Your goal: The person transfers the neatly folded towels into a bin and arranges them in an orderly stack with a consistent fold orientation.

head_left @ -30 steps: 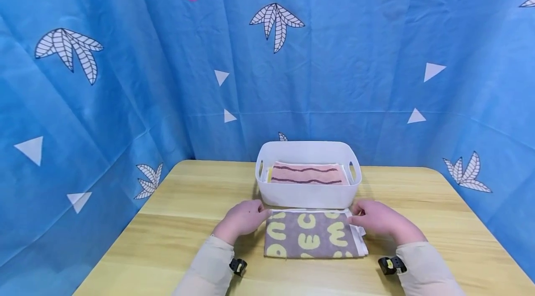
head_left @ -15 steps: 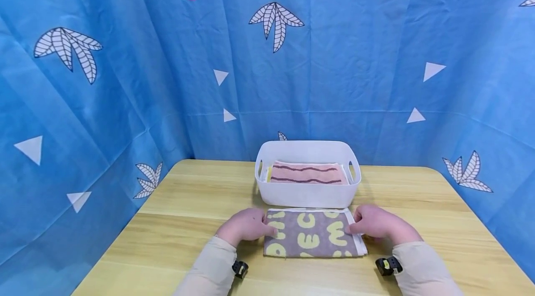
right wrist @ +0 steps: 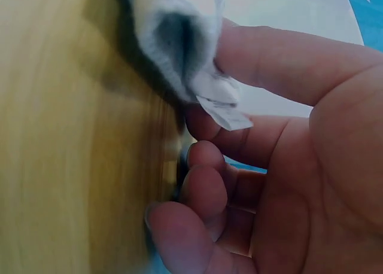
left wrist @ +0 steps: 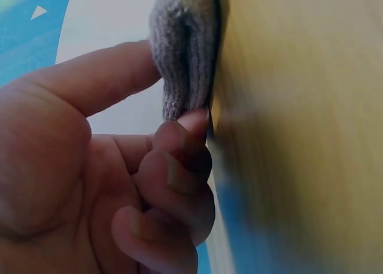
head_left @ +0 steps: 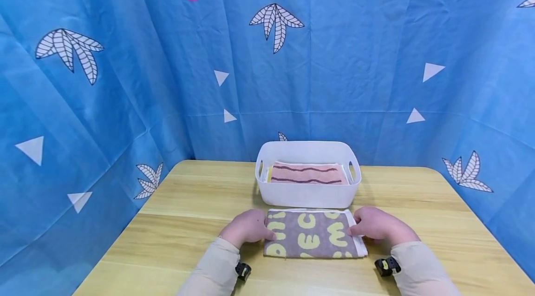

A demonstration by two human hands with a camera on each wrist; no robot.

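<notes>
A folded towel (head_left: 309, 235), grey-purple with yellow letters and a white edge on its right, lies flat on the table in front of the white basket. My left hand (head_left: 247, 226) pinches its left side, thumb on top and the index fingertip under the folded layers (left wrist: 185, 52). At the opposite side my right hand (head_left: 378, 224) pinches the white edge in the same way. A small white tag (right wrist: 224, 109) sticks out by the right index finger. The other fingers of both hands are curled below the towel's edge, near the tabletop.
Just behind the towel stands the white basket (head_left: 307, 197) with handle holes at its ends. Inside lies a pink towel (head_left: 307, 174) with dark wavy stripes, over something partly yellow. The wooden table (head_left: 184, 221) is bordered by blue patterned curtains (head_left: 355, 77).
Both hands have come nearer along the towel's sides, and the thumbs now lie on top of it. The towel and the basket have stayed in place.
</notes>
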